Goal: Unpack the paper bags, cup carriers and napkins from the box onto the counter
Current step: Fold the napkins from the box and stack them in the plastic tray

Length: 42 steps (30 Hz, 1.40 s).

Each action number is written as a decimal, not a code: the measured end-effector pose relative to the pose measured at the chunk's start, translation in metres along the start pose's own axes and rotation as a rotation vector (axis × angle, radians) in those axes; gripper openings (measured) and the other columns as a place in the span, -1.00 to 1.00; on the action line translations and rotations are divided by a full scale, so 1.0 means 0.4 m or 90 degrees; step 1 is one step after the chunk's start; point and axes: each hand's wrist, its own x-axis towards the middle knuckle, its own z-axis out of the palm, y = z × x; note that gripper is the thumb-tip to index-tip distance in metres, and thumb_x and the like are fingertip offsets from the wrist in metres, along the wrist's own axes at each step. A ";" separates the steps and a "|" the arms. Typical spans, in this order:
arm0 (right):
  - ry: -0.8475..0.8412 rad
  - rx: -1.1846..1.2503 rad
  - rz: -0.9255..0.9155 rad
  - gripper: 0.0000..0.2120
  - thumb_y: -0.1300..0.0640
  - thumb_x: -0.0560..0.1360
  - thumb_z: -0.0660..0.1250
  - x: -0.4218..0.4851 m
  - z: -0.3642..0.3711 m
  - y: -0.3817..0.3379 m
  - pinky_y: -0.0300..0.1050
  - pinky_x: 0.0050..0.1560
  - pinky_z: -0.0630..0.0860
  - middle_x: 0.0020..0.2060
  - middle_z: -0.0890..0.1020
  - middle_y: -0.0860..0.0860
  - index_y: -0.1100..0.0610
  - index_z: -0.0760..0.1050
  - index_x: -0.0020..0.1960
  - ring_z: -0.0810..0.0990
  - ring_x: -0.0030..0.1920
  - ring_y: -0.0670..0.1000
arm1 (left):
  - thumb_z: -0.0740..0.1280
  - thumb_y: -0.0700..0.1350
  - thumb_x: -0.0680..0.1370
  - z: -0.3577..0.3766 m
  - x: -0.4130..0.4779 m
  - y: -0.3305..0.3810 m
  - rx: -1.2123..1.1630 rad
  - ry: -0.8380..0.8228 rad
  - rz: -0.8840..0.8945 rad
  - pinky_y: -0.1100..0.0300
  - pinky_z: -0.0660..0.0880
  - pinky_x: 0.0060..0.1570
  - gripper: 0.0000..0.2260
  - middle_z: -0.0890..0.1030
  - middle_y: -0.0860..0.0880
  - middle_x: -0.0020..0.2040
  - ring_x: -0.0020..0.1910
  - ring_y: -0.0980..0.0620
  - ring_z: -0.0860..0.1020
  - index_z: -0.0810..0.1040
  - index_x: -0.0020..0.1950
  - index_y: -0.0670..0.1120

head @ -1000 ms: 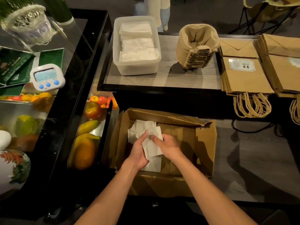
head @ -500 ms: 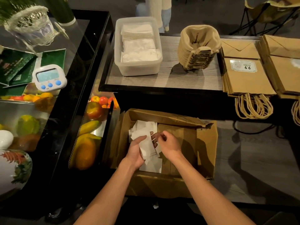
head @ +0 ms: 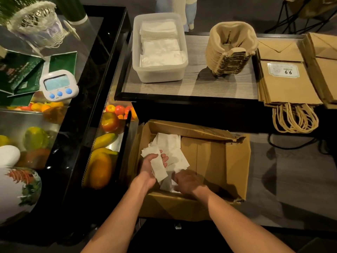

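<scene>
L fingers (head: 165, 158) curl round a bunch of white paper napkins (head: 159, 168). The tips poke out on the far side, so the left hand (head: 147, 168) grips the bunch, just above the box floor.

R fingers are blurry and point to 9 o'clock. They're at the edge of some loose white napkins (head: 168, 186), but can't tell if they pinch them or just touch. The right hand (head: 188, 180) is palm down, low in the box, just beside the L hand at its 4 o'clock.

More white napkins (head: 170, 143) lie in a messy pile at 12 o'clock from the hands, on the box floor. All this is inside the open brown cardboard box (head: 237, 161), on its L side. The R side of the box shows bare cardboard. Its flaps stand up and the far R corner is torn.

At 12 o'clock from the box is the grey wood-grain counter (head: 200, 86). On it, L to R:
- a clear plastic tub (head: 160, 74) w/ folded white napkins (head: 160, 46) packed inside
- a stack of brown pulp cup carriers (head: 229, 50), leaning a bit
- flat brown paper bags (head: 288, 88) in piles, string handles hanging over the near edge

At 9 o'clock from the box is a black glass case w/ colourful fruit (head: 100, 168) inside. At 10 o'clock, on top of the case, sits a white timer w/ blue buttons (head: 59, 84).
</scene>
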 end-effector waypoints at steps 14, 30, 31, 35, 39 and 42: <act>0.098 -0.029 -0.133 -0.69 0.32 0.58 0.27 0.054 -0.082 -0.031 -0.07 0.18 0.42 0.25 0.54 0.05 0.05 0.52 0.25 0.48 0.23 0.09 | 0.24 -0.14 0.67 0.006 -0.011 0.015 -0.037 0.001 -0.021 0.02 0.55 0.02 -0.79 0.65 -0.18 -0.02 -0.10 -0.09 0.62 0.56 0.23 -0.18; 0.097 -0.181 -0.171 -0.34 -0.12 0.51 0.40 0.075 -0.043 -0.041 0.04 0.39 0.26 0.36 0.43 0.10 0.12 0.27 0.48 0.36 0.33 0.13 | 0.24 -0.16 0.68 0.004 -0.012 0.019 -0.051 0.007 -0.033 -0.03 0.45 0.36 -0.86 0.64 -0.17 -0.02 -0.03 -0.09 0.62 0.58 0.08 -0.16; 0.101 -0.197 -0.169 -0.39 -0.09 0.51 0.40 0.077 -0.037 -0.040 0.04 0.40 0.25 0.36 0.45 0.10 0.13 0.32 0.45 0.37 0.33 0.13 | 0.24 -0.16 0.68 0.004 -0.014 0.018 -0.056 0.006 -0.038 -0.01 0.47 0.30 -0.87 0.63 -0.17 -0.05 -0.05 -0.09 0.61 0.57 0.04 -0.15; 0.105 -0.180 -0.156 -0.58 -0.05 0.56 0.35 0.066 -0.031 -0.028 0.02 0.36 0.26 0.33 0.47 0.10 0.10 0.47 0.35 0.37 0.33 0.12 | 0.23 -0.17 0.68 0.006 -0.020 0.021 -0.067 0.001 -0.036 0.04 0.51 0.15 -0.87 0.61 -0.16 -0.06 -0.05 -0.10 0.59 0.56 0.02 -0.15; 0.069 -0.137 -0.111 -0.55 0.04 0.55 0.40 0.038 -0.026 -0.007 0.00 0.36 0.33 0.30 0.56 0.08 0.04 0.40 0.40 0.50 0.32 0.16 | 0.27 -0.14 0.67 -0.001 -0.012 0.014 -0.036 -0.005 -0.017 -0.09 0.43 0.42 -0.86 0.66 -0.17 0.08 0.24 -0.18 0.59 0.58 0.16 -0.14; 0.022 -0.137 -0.099 -0.52 0.12 0.59 0.35 0.030 -0.023 0.007 0.02 0.33 0.40 0.30 0.57 0.11 0.05 0.38 0.49 0.53 0.31 0.17 | 0.28 -0.13 0.66 -0.002 -0.009 0.007 -0.027 -0.008 -0.017 -0.06 0.47 0.35 -0.80 0.67 -0.16 0.11 0.24 -0.17 0.59 0.56 0.26 -0.14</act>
